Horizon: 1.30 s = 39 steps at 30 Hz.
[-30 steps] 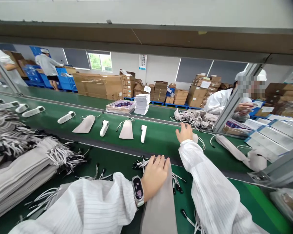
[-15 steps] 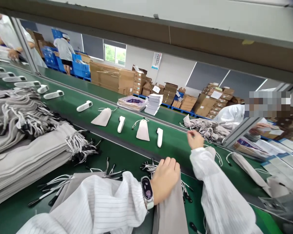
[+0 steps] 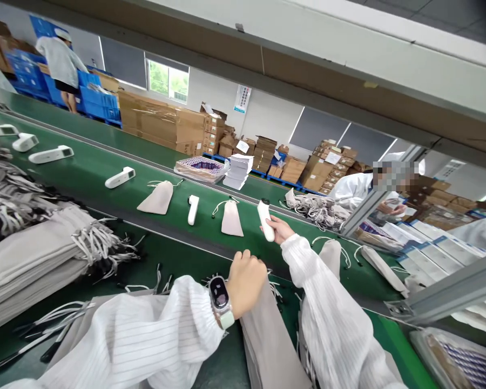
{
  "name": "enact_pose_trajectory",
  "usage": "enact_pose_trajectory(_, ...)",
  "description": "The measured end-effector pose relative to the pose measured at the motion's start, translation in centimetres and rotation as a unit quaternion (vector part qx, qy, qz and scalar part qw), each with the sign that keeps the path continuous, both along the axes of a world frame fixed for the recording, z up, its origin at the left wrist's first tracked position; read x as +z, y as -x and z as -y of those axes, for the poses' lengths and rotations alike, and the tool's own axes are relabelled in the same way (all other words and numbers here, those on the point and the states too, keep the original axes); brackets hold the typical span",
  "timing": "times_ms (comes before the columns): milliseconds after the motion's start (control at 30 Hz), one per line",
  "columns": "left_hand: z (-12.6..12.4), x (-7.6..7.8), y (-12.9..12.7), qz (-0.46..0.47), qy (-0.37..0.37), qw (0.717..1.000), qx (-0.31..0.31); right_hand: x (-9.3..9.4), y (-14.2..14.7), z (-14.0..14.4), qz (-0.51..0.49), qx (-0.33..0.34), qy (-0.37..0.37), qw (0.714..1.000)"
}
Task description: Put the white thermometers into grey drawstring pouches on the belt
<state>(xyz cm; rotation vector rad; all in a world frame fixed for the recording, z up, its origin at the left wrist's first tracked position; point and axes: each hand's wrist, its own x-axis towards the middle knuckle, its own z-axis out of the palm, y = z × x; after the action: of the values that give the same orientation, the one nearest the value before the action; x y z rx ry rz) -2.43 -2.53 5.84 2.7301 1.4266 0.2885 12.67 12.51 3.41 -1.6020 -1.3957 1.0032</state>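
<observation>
My right hand (image 3: 280, 229) is closed around a white handheld thermometer (image 3: 265, 220), its dark tip pointing up, over the green belt (image 3: 174, 237). My left hand (image 3: 246, 283), with a smartwatch at the wrist, has its fingers curled over the top of a grey drawstring pouch (image 3: 269, 335) that lies on a pile of pouches; its fingertips are partly hidden. Left of the held thermometer, a pouch (image 3: 231, 219), another thermometer (image 3: 193, 209) and a second pouch (image 3: 157, 198) lie spaced out on the belt. More thermometers (image 3: 51, 154) lie farther left.
Stacks of grey pouches (image 3: 32, 243) fill the left side. A metal post (image 3: 383, 197) and overhead shelf (image 3: 308, 65) frame the line. Across it are a pouch heap (image 3: 316, 208), a paper stack (image 3: 238, 171) and a person (image 3: 350, 189) working. White-blue boxes (image 3: 429, 248) stand right.
My right hand has reached left and taken hold of the thermometer, lifting it from the belt. My left hand stays on the pouch. The view has shifted to the right.
</observation>
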Motion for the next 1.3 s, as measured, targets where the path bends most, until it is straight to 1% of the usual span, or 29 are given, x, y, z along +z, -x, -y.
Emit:
enact_pose_trajectory(67, -0.1, 0.3, 0.5, -0.002, 0.023, 0.999, -0.037, 1.0, -1.1, 2.0, -0.100, 0.036, -0.027, 0.994)
enact_pose_trajectory(100, -0.2, 0.4, 0.8, -0.003, 0.036, 0.998, -0.056, 1.5, -1.4, 3.0, -0.167, 0.058, -0.040, 0.983)
enact_pose_trajectory(167, -0.4, 0.7, 1.2, 0.005, 0.059, 0.995, -0.086, 2.6, -1.9, 4.6, -0.298, 0.101, -0.060, 0.947)
enact_pose_trajectory(200, -0.6, 0.9, 1.4, 0.011, 0.065, 0.993, -0.095, 3.2, -2.0, 5.2, -0.342, 0.114, -0.066, 0.930)
enact_pose_trajectory(233, -0.8, 1.2, 1.5, 0.022, 0.071, 0.992, -0.100, 3.8, -2.0, 5.7, -0.363, 0.123, -0.072, 0.921)
enact_pose_trajectory(300, -1.0, 1.7, 1.6, 0.064, 0.090, 0.988, -0.104, 4.9, -1.8, 6.5, -0.378, 0.132, -0.095, 0.911)
enact_pose_trajectory(400, -1.3, 2.5, 1.5, 0.146, 0.134, 0.974, -0.110, 5.8, -1.3, 7.3, -0.387, 0.149, -0.132, 0.900)
enact_pose_trajectory(500, -1.3, 2.9, 1.3, 0.210, 0.161, 0.959, -0.103, 6.0, -1.0, 7.4, -0.398, 0.156, -0.131, 0.894)
enact_pose_trajectory(567, -1.3, 3.0, 1.2, 0.250, 0.161, 0.951, -0.083, 5.9, -1.1, 7.2, -0.414, 0.133, -0.116, 0.893)
enact_pose_trajectory(633, -1.3, 2.9, 1.1, 0.286, 0.143, 0.945, -0.065, 5.8, -1.4, 6.9, -0.428, 0.104, -0.106, 0.891)
enact_pose_trajectory(700, -1.4, 2.8, 1.0, 0.305, 0.125, 0.942, -0.056, 5.7, -1.6, 6.8, -0.429, 0.095, -0.105, 0.892)
enact_pose_trajectory(733, -1.5, 2.8, 1.0, 0.310, 0.118, 0.942, -0.054, 5.7, -1.7, 6.9, -0.423, 0.106, -0.105, 0.894)
enact_pose_trajectory(767, -1.6, 2.7, 0.9, 0.314, 0.114, 0.941, -0.054, 5.7, -1.7, 7.1, -0.412, 0.128, -0.100, 0.897)
enact_pose_trajectory(833, -1.9, 2.7, 0.9, 0.328, 0.094, 0.938, -0.055, 5.7, -1.4, 7.7, -0.374, 0.193, -0.074, 0.904)
enact_pose_trajectory(867, -2.0, 2.7, 1.0, 0.340, 0.073, 0.936, -0.051, 5.6, -1.1, 8.1, -0.342, 0.233, -0.047, 0.909)
enact_pose_trajectory(933, -2.5, 2.7, 1.1, 0.362, 0.023, 0.931, -0.035, 5.6, -0.4, 8.9, -0.247, 0.311, 0.032, 0.917)
enact_pose_trajectory(967, -2.7, 2.7, 1.2, 0.366, 0.004, 0.930, -0.025, 5.6, 0.0, 9.2, -0.188, 0.337, 0.070, 0.920)
enact_pose_trajectory(1000, -3.0, 2.7, 1.4, 0.365, -0.007, 0.931, -0.016, 5.6, 0.4, 9.4, -0.130, 0.348, 0.094, 0.923)
enact_pose_trajectory(1033, -3.1, 2.8, 1.6, 0.359, -0.010, 0.933, -0.007, 5.5, 0.6, 9.5, -0.083, 0.340, 0.096, 0.932)
enact_pose_trajectory(1067, -3.2, 2.9, 1.9, 0.349, -0.007, 0.937, 0.008, 5.5, 0.7, 9.4, -0.049, 0.311, 0.066, 0.947)
enact_pose_trajectory(1100, -3.2, 3.2, 2.2, 0.337, 0.006, 0.941, 0.029, 5.4, 0.5, 9.2, -0.025, 0.258, 0.004, 0.966)
enact_pose_trajectory(1133, -3.0, 3.6, 2.5, 0.320, 0.036, 0.945, 0.051, 5.3, 0.1, 8.8, -0.003, 0.185, -0.082, 0.979)
enact_pose_trajectory(1167, -2.7, 4.1, 2.8, 0.297, 0.086, 0.949, 0.063, 5.1, -0.5, 8.2, 0.021, 0.104, -0.175, 0.979)
enact_pose_trajectory(1200, -2.3, 4.6, 3.1, 0.271, 0.150, 0.949, 0.057, 4.9, -1.3, 7.6, 0.049, 0.024, -0.259, 0.964)
enact_pose_trajectory(1233, -1.8, 5.2, 3.3, 0.250, 0.215, 0.943, 0.034, 4.6, -2.2, 6.9, 0.077, -0.047, -0.320, 0.943)
enact_pose_trajectory(1267, -1.2, 5.8, 3.4, 0.244, 0.272, 0.931, -0.001, 4.4, -3.1, 6.2, 0.094, -0.103, -0.351, 0.926)
enact_pose_trajectory(1300, -0.7, 6.3, 3.4, 0.262, 0.310, 0.913, -0.033, 4.2, -3.8, 5.7, 0.092, -0.133, -0.349, 0.923)
